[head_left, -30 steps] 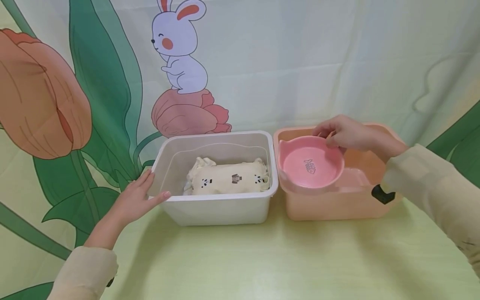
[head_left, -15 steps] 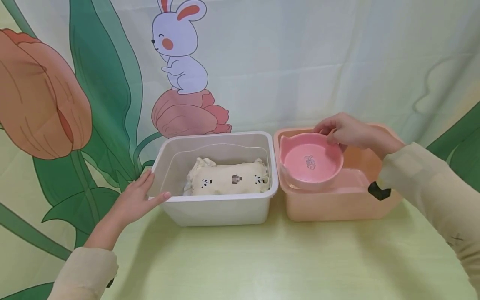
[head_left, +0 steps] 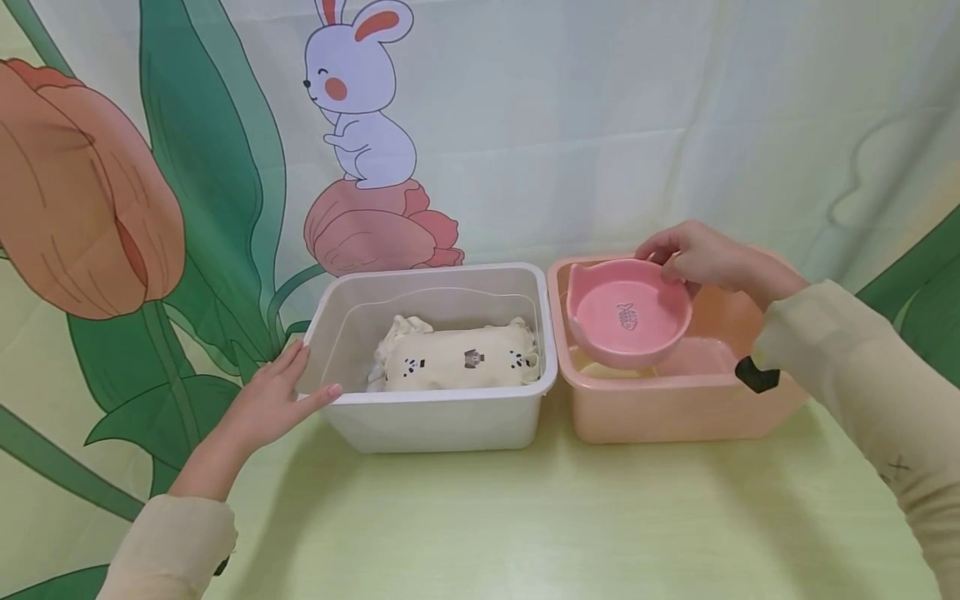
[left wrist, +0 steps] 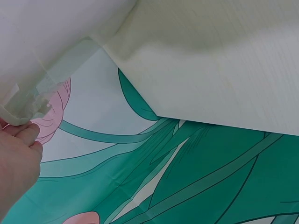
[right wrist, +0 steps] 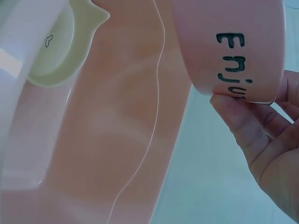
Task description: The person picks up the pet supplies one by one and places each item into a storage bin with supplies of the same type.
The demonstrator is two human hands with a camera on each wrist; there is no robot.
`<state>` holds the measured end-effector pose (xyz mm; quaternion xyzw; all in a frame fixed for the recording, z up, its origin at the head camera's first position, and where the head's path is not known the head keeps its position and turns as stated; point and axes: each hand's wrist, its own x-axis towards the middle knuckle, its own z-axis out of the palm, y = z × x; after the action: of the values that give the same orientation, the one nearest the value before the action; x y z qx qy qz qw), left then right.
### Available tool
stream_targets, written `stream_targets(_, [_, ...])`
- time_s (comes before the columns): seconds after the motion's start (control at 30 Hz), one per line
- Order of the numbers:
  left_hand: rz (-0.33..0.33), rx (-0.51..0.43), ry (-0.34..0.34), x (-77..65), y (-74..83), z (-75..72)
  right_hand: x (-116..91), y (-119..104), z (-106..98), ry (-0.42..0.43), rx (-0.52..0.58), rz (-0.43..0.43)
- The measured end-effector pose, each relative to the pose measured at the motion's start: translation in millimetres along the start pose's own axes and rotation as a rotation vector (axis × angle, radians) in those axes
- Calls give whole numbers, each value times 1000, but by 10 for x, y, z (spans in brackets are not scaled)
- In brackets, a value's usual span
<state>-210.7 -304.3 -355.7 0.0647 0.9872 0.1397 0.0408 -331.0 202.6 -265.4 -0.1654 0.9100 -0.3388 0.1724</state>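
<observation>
My right hand [head_left: 711, 257] pinches the rim of a pink cat-eared bowl [head_left: 626, 312] with a fish-bone print inside. The bowl is tilted over the left part of a peach-coloured bin [head_left: 682, 408]; lettering shows on its outer wall [right wrist: 233, 51] in the right wrist view. Below it in that bin lies a pale yellow bowl [right wrist: 60, 70], mostly covered by the pink one in the head view. With straight fingers, my left hand [head_left: 262, 404] rests on the left rim of a white bin [head_left: 442, 421]. Inside the white bin lies a cream cloth item [head_left: 450, 354] with small animal prints.
Both bins stand side by side on a light wooden table [head_left: 525, 525]. Close behind them hangs a curtain [head_left: 570, 125] printed with a rabbit and tulips.
My right hand has raised the pink bowl a little and shifted it slightly right, so part of the yellow bowl below now shows. My left hand has stayed in place.
</observation>
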Motion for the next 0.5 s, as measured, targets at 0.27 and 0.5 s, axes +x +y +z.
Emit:
stream_targets(0.27, [-2, 3, 2, -14, 1, -8, 11, 33, -5, 20, -7, 14])
stream_targets(0.5, [3, 0, 4, -4, -13, 4, 45, 109, -30, 34, -18, 40])
